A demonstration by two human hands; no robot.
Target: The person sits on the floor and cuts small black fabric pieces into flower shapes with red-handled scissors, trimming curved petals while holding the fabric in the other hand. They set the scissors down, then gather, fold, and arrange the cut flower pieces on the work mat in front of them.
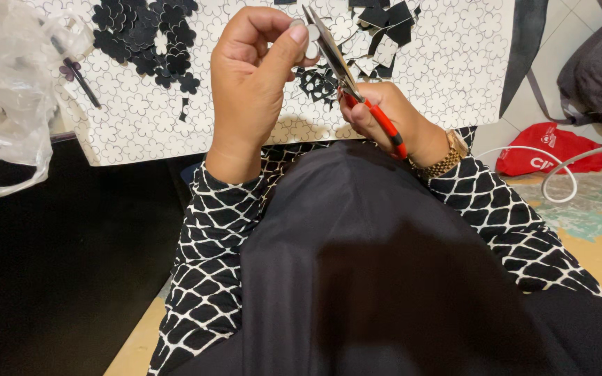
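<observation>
Up close, my right hand held the red-handled scissors, blades parted. Just left of them, my left hand pinched a small white cutout above the patterned sheet.

board lay before the person | flower pieces lay on board, far left | scraps behind scissors | plastic bag left of board | pouch on floor, right
</observation>
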